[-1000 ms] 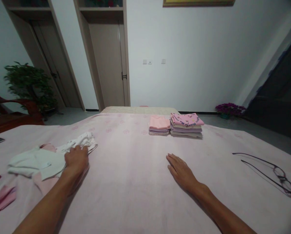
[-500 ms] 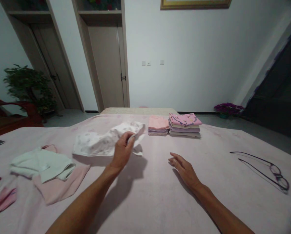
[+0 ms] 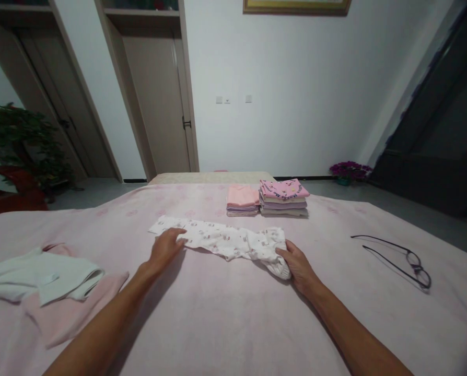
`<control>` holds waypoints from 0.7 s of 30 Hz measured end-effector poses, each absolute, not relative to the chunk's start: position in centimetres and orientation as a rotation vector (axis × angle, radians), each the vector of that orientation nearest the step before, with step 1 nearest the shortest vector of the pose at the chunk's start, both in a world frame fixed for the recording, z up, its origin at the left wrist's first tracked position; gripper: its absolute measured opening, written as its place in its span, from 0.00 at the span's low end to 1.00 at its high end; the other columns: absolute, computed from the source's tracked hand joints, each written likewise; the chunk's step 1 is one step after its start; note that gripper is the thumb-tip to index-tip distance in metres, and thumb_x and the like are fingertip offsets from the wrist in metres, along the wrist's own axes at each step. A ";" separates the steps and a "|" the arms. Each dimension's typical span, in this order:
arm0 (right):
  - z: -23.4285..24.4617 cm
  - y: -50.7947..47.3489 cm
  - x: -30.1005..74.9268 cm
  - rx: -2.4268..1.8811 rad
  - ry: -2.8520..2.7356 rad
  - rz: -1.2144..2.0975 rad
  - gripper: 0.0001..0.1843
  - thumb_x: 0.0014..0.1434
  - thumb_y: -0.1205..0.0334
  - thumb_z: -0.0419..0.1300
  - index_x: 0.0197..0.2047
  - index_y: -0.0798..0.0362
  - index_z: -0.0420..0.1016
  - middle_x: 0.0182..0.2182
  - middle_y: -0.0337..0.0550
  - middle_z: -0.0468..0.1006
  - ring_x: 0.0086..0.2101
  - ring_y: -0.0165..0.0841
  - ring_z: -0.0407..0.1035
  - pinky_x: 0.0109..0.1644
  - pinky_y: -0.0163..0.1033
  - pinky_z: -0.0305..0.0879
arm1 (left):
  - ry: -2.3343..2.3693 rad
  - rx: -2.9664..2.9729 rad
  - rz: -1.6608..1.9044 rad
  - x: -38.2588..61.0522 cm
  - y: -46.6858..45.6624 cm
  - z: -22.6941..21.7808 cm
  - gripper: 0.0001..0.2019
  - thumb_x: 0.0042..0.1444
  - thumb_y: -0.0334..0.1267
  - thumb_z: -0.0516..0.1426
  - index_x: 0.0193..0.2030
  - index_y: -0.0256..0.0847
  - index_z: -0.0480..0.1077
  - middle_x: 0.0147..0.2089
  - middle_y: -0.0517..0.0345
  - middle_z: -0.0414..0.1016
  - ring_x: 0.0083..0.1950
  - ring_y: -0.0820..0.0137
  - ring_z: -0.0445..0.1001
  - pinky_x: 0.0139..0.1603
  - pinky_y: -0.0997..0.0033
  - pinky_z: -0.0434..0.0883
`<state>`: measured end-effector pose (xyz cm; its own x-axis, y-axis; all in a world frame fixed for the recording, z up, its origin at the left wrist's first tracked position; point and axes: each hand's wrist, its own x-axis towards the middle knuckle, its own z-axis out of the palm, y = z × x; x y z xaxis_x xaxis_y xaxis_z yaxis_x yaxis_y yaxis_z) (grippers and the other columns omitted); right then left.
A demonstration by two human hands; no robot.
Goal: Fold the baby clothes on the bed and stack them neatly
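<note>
1. Nearer the person than the taller folded stack [image 3: 283, 207], a white garment [image 3: 221, 238] with a small scattered print stretches lengthwise over the pink cloth [image 3: 225, 324], its right end in front of that stack and the rest running off to the stack's left.
2. Directly in front of the taller folded stack, the right hand [image 3: 302, 267] has its grip closed on the garment's gathered end, thumb on top.
3. Well to the stack's left and nearer the person, the left hand [image 3: 165, 249] rests on the garment towards its other end. Its grip is narrow, thumb and fingers a little apart; whether they pinch any fabric, I cannot tell.
4. Just left of the taller folded stack sits a shorter folded stack [image 3: 243, 199], peach-pink on top.
5. To the right of the taller folded stack and nearer the person, the eyeglasses [image 3: 416, 269] lie with both arms unfolded.
6. Far left of the taller folded stack, and also nearer the person, a pale garment [image 3: 25, 274] lies loosely on top of a pink garment [image 3: 71, 316].
</note>
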<state>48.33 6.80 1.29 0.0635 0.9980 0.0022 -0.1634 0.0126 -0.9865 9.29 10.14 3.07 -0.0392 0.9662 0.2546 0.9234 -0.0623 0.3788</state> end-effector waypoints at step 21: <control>6.4 4.7 57.2 -1.006 -1.506 1.519 0.21 0.46 0.52 0.71 0.40 0.56 0.83 0.33 0.47 0.83 0.32 0.38 0.75 0.36 0.37 0.69 | 2.270 1.798 0.880 5.5 15.5 0.7 0.14 0.57 0.43 0.51 0.42 0.41 0.75 0.43 0.51 0.78 0.43 0.61 0.74 0.39 0.70 0.66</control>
